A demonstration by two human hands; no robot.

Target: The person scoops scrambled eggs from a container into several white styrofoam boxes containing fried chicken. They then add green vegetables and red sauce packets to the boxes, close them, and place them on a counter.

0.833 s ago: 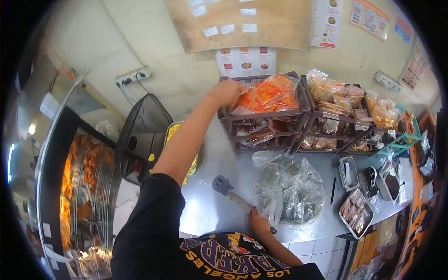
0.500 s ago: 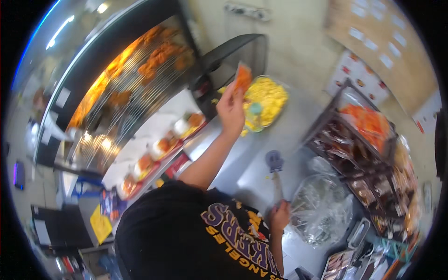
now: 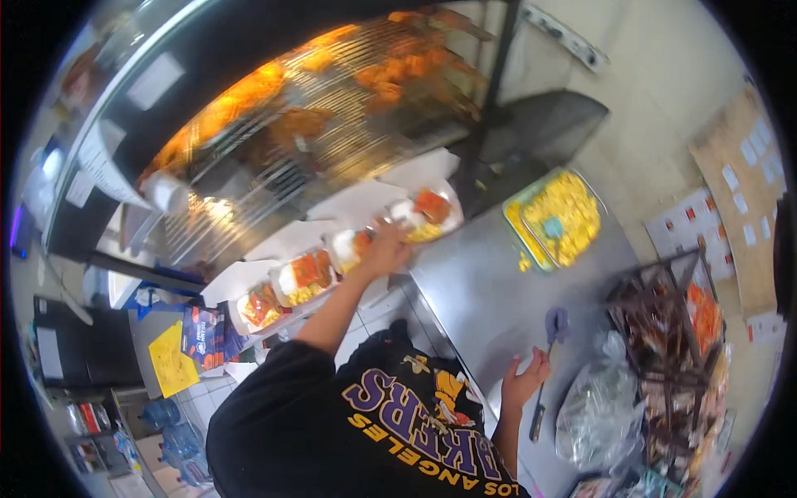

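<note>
My left hand (image 3: 387, 249) reaches out to a row of open white meal boxes (image 3: 303, 279) filled with rice and red-orange food, lined up on a ledge below a heated display. Its fingers touch the box (image 3: 347, 246) second from the right; blur hides whether they hold anything. My right hand (image 3: 523, 387) rests at the edge of the steel counter (image 3: 481, 290), closed around the dark handle of a utensil (image 3: 554, 324) with a bluish head that lies on the counter.
A tray of yellow food (image 3: 558, 217) sits at the counter's far end. The lit display (image 3: 332, 108) holds fried pieces. A wire rack of orange packets (image 3: 674, 324) and clear plastic bags (image 3: 599, 407) stand right. Water bottles (image 3: 170, 415) stand on the floor.
My left hand left the wire rack with an orange packet, swung across past the yellow tray, and is now down at the meal boxes. My view turned left. The right hand stayed on the utensil.
</note>
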